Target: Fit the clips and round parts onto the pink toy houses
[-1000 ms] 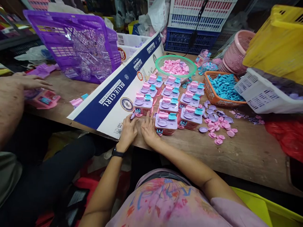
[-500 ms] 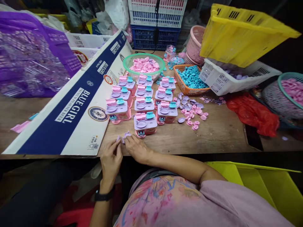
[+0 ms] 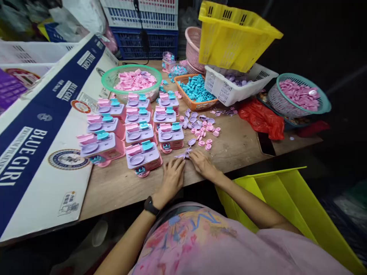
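Observation:
My left hand [image 3: 172, 176] and my right hand [image 3: 203, 163] rest side by side near the table's front edge, fingertips meeting on a small purple plastic piece [image 3: 183, 155]. Both pinch at it, fingers curled. Just left of my left hand stands the nearest toy kitchen unit [image 3: 143, 156], purple top with a pink and a teal block. Behind it stand several more units in rows [image 3: 137, 126]. Loose pink and purple round pieces [image 3: 202, 128] lie right of the rows, close to my right hand.
A flattened blue-and-white carton [image 3: 43, 130] covers the table's left. Behind are a green bowl of pink parts [image 3: 130, 78], an orange basket of teal parts [image 3: 195, 89], a white basket [image 3: 237, 82], a yellow crate [image 3: 235, 36], a teal basket [image 3: 299, 95]. A yellow bin [image 3: 275, 194] stands below right.
The view has swung right; the purple crate and the other person on the left are out of sight. My hands have moved from the left of the toy rows to their right, holding the purple piece.

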A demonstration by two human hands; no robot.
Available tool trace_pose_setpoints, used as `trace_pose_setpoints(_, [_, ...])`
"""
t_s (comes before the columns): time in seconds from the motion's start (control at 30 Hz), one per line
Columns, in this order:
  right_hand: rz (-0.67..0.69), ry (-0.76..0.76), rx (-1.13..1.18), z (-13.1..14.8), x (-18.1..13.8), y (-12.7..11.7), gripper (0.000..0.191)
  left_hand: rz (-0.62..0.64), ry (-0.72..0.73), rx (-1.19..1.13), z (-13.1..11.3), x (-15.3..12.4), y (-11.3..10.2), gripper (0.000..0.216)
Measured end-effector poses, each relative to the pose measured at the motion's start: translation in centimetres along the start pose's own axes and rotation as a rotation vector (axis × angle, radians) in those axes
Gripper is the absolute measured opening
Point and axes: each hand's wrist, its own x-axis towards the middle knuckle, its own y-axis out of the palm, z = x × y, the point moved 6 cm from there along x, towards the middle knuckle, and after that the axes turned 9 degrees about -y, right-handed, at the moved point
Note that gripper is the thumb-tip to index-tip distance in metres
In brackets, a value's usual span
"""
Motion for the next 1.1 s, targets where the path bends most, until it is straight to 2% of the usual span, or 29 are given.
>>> trace_pose_setpoints(0.07, [-0.055, 0.049, -0.039, -2.6, 0.3, -0.8, 0.028, 0.058, 0.031, -0.021, -0.7, 2.9, 2.2, 0.047])
trace_pose_setpoints(0.17, [-0.104, 0.105, -0.052, -6.3, 1.0, -1.6, 0.029, 0.079, 0.111, -0.11, -1.9, 6.5, 4.2, 0.049])
trace_pose_setpoints(0.27, [-0.141, 0.131, -0.04, -9.5, 1.8, -1.9, 0.031, 0.096, 0.19, -0.173, -2.9, 8.8, 4.8, 0.048])
trace_pose_setpoints(0.33, [-0.182, 0.101, -0.01, -10.8, 2.3, -2.2, 0.032, 0.093, 0.215, -0.169, -3.4, 9.2, 4.5, 0.044])
trace_pose_setpoints(0.47, [-0.322, 0.01, 0.063, -11.3, 2.3, -4.0, 0.034, -0.002, 0.233, -0.144, -4.1, 6.9, 1.6, 0.038])
trace_pose_setpoints(0.57, [-0.428, 0.083, 0.066, -11.2, 0.5, -5.8, 0.031, -0.191, 0.203, -0.106, -4.0, 3.6, -3.1, 0.045])
trace_pose_setpoints(0.7, [-0.485, 0.307, 0.013, -11.4, -2.8, -6.8, 0.023, -0.568, -0.019, 0.118, -0.8, -0.3, -10.8, 0.055])
trace_pose_setpoints(0.77, [-0.454, 0.366, -0.004, -11.4, -3.7, -6.4, 0.022, -0.66, -0.151, 0.187, 1.7, -1.2, -13.4, 0.066])
trace_pose_setpoints(0.83, [-0.421, 0.384, -0.018, -11.3, -4.0, -5.9, 0.024, -0.64, -0.235, 0.179, 3.8, -1.4, -14.4, 0.081])
trace_pose_setpoints(0.9, [-0.39, 0.381, -0.049, -11.2, -3.8, -5.5, 0.027, -0.557, -0.27, 0.12, 5.1, -1.3, -14.3, 0.087])
trace_pose_setpoints(0.97, [-0.346, 0.373, -0.091, -10.8, -3.3, -5.1, 0.028, -0.49, -0.285, 0.064, 5.6, -1.3, -13.6, 0.082])
trace_pose_setpoints(1.1, [-0.277, 0.329, -0.064, -9.6, -2.6, -4.6, 0.018, -0.474, -0.28, 0.031, 4.7, -1.8, -12.6, 0.065])
